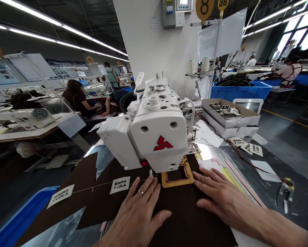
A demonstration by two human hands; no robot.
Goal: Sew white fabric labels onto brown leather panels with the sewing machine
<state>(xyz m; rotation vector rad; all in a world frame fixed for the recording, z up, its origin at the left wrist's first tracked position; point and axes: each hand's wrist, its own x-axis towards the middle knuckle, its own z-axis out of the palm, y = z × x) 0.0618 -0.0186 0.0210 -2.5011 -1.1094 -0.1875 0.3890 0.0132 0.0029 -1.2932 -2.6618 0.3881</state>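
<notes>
Both hands lie on a dark brown fabric panel (pixel 184 212) under the head of a white sewing machine (pixel 157 137). My left hand (pixel 140 209), with a ring on one finger, rests flat with its fingertips just below the machine head. My right hand (pixel 218 192) is spread flat at the panel's right side, fingertips close to a yellow rectangular frame (pixel 178 183) under the needle area. To the left, a label reading BIMBA Y LOLA (pixel 120 184) sits on a brown piece, joined by a thread to another piece with a second label (pixel 60 195).
Thread snips (pixel 286 192) and several loose labels (pixel 255 149) lie at the right of the table. A cardboard box (pixel 229 115) of labels stands behind them, near a blue crate (pixel 241 91). A blue bin (pixel 22 216) is at lower left. Other people sit at machines farther back.
</notes>
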